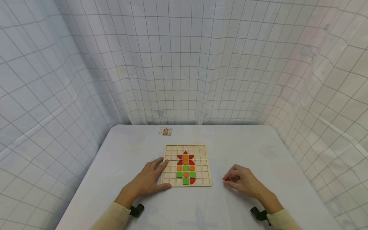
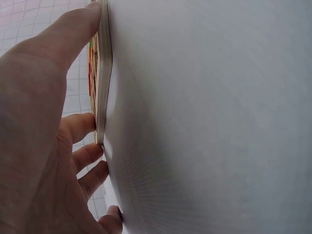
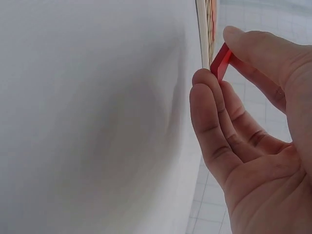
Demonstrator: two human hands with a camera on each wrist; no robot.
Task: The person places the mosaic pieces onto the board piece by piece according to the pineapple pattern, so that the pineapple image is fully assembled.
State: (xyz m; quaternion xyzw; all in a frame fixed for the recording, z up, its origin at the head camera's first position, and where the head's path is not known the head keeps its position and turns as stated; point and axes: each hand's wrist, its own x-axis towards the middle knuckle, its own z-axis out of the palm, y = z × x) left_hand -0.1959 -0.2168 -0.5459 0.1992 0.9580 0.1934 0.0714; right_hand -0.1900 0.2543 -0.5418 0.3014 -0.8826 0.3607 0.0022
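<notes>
A square wooden grid board [image 1: 203, 175] lies flat on the white table. Red, orange and green pieces [image 1: 186, 168] sit in its middle columns, a red triangle [image 1: 185, 152] topmost and a red quarter-circle [image 1: 192, 181] in the front row. My left hand [image 1: 148, 179] is spread at the board's front left corner, with thumb and fingertips touching its edge [image 2: 103, 73]. Right of the board, my right hand [image 1: 242, 182] pinches a small red piece [image 3: 222, 62] between thumb and fingers. The fingers partly cover this piece, and I cannot tell its full shape.
A small card [image 1: 165, 131] with a picture on a grid lies near the table's back edge, beyond the board. White curtains [image 1: 184, 64] with a dark grid stand behind the table [image 1: 238, 147] and along both sides.
</notes>
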